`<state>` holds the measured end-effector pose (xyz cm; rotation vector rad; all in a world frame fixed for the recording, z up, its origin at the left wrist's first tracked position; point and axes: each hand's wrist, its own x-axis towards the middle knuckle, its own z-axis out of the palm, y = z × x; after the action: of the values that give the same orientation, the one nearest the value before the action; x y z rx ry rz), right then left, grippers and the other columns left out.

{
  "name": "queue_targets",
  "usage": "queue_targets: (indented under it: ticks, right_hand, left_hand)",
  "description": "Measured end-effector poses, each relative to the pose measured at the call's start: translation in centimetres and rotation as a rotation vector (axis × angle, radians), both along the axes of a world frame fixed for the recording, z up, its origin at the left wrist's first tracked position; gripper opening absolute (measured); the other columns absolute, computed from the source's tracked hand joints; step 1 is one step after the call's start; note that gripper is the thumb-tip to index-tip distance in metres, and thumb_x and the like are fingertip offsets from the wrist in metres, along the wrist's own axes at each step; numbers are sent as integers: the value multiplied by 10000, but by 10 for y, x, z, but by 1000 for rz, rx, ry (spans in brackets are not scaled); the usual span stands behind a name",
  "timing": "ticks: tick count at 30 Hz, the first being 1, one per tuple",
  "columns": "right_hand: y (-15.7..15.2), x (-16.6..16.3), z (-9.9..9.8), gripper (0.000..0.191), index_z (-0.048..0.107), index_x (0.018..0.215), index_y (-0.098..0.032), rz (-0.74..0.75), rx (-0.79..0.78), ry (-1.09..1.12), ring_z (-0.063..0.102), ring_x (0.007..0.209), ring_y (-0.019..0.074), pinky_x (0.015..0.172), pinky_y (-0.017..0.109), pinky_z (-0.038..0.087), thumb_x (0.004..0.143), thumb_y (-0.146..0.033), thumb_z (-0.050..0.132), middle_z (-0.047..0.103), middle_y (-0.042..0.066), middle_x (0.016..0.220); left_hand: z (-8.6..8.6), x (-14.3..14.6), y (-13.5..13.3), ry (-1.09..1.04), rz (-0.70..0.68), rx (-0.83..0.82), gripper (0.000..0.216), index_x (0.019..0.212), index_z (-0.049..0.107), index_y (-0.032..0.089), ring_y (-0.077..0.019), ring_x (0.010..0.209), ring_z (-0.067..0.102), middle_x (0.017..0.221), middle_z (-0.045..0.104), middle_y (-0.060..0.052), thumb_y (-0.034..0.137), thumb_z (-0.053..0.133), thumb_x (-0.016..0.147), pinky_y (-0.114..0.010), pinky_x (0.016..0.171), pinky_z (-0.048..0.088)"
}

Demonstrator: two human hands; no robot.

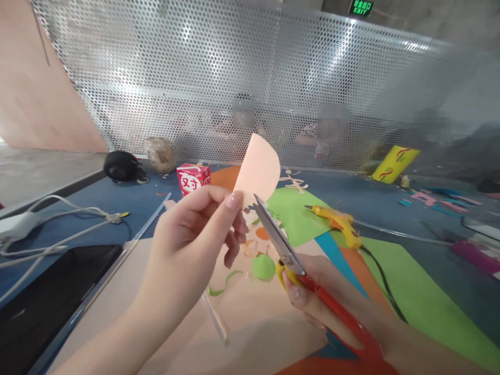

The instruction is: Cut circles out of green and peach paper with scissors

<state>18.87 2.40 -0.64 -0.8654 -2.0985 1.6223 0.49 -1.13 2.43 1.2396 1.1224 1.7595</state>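
A peach piece of paper [258,165], rounded along its right side and straight on the left, is pinched at its lower corner by my left hand [203,224]. My right hand [312,291] grips a pair of scissors [273,229] with red and yellow handles. The blade tips point up at the paper's lower edge; whether they touch it I cannot tell. Below the hands lie a green paper circle [263,267], a curled green paper strip [223,285] and a flower-like cut piece with an orange centre [263,234], partly hidden.
A yellow glue gun [339,221] with a black cord rests on green sheets [299,208] at right. A phone-like black slab [58,312], white cables [50,250] and a pink box [193,178] are on the left. Behind stands a perforated metal screen [195,62].
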Motion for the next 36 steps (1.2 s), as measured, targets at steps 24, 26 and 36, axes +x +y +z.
queue_targets:
  ticks: [24,26,36]
  right_hand:
    - [6,6,-1,532,367,719,-216,119,20,-80,280,570,117,475,256,213,791,-724,508,343,-33,657]
    - [6,5,-1,531,371,711,-214,112,18,-67,274,559,112,474,257,207,792,-719,513,337,-39,641]
    - [6,5,1,504,374,690,-213,96,28,-70,273,539,106,468,257,200,804,-679,528,343,-44,610]
  left_hand:
    - [0,2,-3,116,-83,49,279,660,620,174,-91,457,569,626,641,11,264,531,909,-169,327,482]
    - [0,2,-4,119,-81,47,284,656,617,176,-86,439,558,624,644,15,268,531,910,-172,321,482]
    - [-1,0,-4,158,-36,61,259,669,647,200,-86,458,569,652,664,28,256,549,902,-161,299,469]
